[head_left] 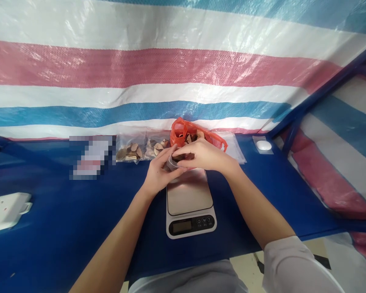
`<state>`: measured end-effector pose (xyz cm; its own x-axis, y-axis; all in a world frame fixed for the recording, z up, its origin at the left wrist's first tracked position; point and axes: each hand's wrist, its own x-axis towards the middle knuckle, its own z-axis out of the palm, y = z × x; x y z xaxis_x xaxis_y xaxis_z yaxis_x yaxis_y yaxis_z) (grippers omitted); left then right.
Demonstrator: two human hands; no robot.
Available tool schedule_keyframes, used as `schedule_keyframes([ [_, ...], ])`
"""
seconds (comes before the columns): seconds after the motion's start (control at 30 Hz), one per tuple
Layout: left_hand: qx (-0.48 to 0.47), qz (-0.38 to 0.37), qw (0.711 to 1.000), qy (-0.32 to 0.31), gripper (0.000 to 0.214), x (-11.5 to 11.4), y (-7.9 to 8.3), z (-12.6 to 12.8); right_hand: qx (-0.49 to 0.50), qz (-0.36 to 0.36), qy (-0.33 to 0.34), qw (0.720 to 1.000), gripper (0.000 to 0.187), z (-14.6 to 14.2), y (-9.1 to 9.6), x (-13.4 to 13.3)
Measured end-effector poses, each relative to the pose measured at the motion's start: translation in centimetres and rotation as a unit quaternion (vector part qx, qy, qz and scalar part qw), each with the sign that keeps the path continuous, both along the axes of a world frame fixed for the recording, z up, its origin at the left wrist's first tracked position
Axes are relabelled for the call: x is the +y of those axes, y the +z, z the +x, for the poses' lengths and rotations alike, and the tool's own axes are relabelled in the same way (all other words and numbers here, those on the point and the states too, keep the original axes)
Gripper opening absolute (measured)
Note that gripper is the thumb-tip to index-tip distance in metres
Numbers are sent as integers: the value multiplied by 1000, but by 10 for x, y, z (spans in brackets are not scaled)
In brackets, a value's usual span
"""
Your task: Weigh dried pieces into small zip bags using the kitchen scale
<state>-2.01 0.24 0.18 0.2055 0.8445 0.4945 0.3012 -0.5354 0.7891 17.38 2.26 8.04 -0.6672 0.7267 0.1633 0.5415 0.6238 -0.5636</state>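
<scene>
My left hand (160, 173) is wrapped round a small clear plastic cup (172, 163), held above the back of a white kitchen scale (189, 197). At the cup's mouth, my right hand (198, 154) has its thumb and fingers closed on dark brown dried slices (186, 157), partly hidden by the fingers. Just behind both hands lies an open red plastic bag (178, 128) with more brown slices in it. The scale's display looks blank.
Two clear zip bags of dried slices, one on the left (130, 152) and one nearer the hands (156, 147), lie along the back. Flat clear bags (236, 148) rest behind my right wrist. A white oval object (263, 145) sits far right, a power strip (7, 211) far left.
</scene>
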Motion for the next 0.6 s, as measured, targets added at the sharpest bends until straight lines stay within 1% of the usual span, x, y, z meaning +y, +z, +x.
schedule_keyframes([
  [0.13,-14,-9,1000,-7,78,0,0,-1,-2,-3,-1,1000,16,-1,1,-1],
  [0.27,-28,-19,999,-15,83,2,-2,-3,19,-15,6,1000,16,0,2,-2],
  [0.5,-9,-19,1000,12,77,0,-6,-6,89,-39,19,995,22,4,-2,1],
  [0.6,2,-10,1000,27,75,-1,-6,-6,74,-26,17,997,21,1,0,0],
])
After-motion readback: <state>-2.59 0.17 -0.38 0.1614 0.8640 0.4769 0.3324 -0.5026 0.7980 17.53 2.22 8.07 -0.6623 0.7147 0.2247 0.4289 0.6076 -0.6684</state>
